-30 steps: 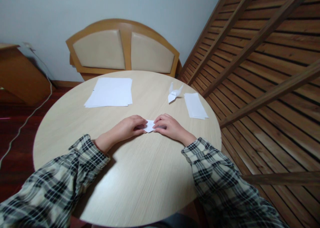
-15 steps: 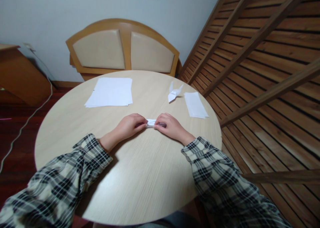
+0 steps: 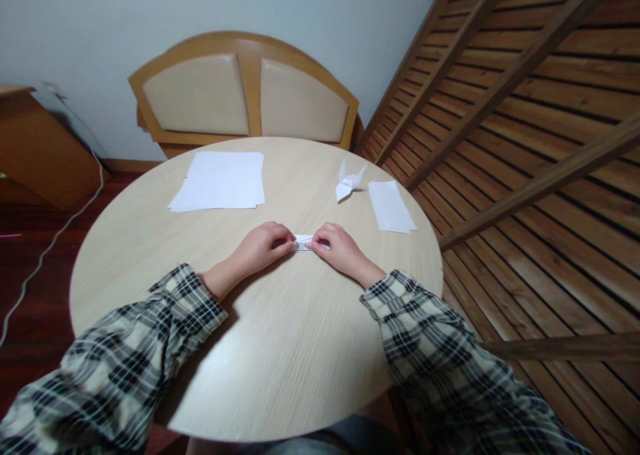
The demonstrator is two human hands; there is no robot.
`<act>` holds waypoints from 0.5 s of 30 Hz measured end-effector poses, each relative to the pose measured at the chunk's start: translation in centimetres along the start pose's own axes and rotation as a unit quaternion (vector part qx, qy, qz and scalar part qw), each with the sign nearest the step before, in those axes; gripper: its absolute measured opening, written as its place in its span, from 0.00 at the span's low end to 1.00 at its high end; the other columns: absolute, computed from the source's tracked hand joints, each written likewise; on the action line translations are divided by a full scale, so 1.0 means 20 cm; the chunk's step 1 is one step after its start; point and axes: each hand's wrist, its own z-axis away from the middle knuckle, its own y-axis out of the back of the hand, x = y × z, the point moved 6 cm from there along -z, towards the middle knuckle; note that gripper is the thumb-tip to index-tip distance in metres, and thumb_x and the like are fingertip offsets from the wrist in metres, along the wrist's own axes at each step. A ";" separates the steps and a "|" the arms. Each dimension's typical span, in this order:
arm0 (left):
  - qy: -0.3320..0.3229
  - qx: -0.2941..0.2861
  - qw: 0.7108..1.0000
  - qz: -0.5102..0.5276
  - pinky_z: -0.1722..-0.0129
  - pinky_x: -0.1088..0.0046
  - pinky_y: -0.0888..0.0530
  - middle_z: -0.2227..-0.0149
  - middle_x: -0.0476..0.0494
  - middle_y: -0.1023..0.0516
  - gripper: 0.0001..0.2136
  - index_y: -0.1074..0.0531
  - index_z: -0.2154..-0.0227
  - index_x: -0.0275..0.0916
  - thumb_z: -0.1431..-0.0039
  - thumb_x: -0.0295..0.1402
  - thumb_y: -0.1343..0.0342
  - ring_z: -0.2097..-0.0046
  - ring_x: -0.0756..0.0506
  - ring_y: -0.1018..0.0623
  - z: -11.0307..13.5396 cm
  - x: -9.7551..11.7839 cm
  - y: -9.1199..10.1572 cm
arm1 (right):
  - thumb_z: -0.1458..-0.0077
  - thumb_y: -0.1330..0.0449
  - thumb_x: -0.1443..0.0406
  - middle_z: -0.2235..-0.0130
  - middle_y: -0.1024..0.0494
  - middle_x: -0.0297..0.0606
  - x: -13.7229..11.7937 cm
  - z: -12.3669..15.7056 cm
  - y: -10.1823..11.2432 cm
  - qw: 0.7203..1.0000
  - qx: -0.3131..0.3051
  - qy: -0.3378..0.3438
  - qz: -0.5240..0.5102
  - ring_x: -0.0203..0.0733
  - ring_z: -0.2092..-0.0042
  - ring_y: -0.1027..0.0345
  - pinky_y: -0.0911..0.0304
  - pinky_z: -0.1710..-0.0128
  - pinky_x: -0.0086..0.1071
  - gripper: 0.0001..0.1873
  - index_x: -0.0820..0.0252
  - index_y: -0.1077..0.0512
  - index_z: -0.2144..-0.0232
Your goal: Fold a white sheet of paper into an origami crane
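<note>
Between my two hands a small folded piece of white paper [image 3: 303,239] lies on the table, partly hidden by my fingers. My left hand [image 3: 267,247] pinches its left end, thumb at the near edge. From the other side, my right hand [image 3: 343,248] has its thumb and fingertips closed on the right end. Behind my right hand stands a folded white paper figure [image 3: 349,180] with two raised points. To its right rests a small stack of narrow white paper [image 3: 391,206].
A stack of larger white sheets [image 3: 220,180] lies at the table's far left. The round wooden table [image 3: 280,362] has a padded headboard [image 3: 200,95] behind it. A slatted wooden wall [image 3: 520,142] runs close along the right, and a cable [image 3: 55,228] trails over the floor at left.
My thumbs have shifted slightly along the folded paper's near edge, and the paper looks flatter. Both hands keep their hold; the whole view has moved a little.
</note>
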 end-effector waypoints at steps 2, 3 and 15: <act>0.007 0.005 1.000 0.006 0.61 0.67 0.30 0.66 0.43 0.21 0.07 0.23 0.68 0.38 0.37 0.34 0.42 0.63 0.44 0.25 0.00 0.00 -0.01 | 0.42 0.34 0.67 0.70 0.29 0.34 0.01 0.00 0.00 1.000 0.000 -0.013 0.005 0.39 0.64 0.36 0.42 0.60 0.34 0.11 0.59 0.28 0.75; 0.009 0.008 1.000 0.007 0.61 0.67 0.31 0.67 0.44 0.21 0.07 0.24 0.69 0.38 0.37 0.34 0.42 0.63 0.44 0.25 -0.01 0.00 -0.01 | 0.42 0.35 0.67 0.70 0.29 0.34 0.01 0.00 -0.01 1.000 -0.003 -0.017 0.008 0.39 0.64 0.36 0.42 0.60 0.34 0.11 0.59 0.28 0.76; 0.017 0.027 0.999 0.003 0.63 0.67 0.31 0.69 0.45 0.24 0.05 0.26 0.71 0.38 0.40 0.30 0.41 0.65 0.45 0.27 -0.02 0.00 -0.03 | 0.39 0.37 0.63 0.69 0.28 0.35 0.02 0.00 -0.03 0.998 -0.025 -0.030 0.039 0.41 0.62 0.35 0.42 0.58 0.35 0.12 0.58 0.28 0.74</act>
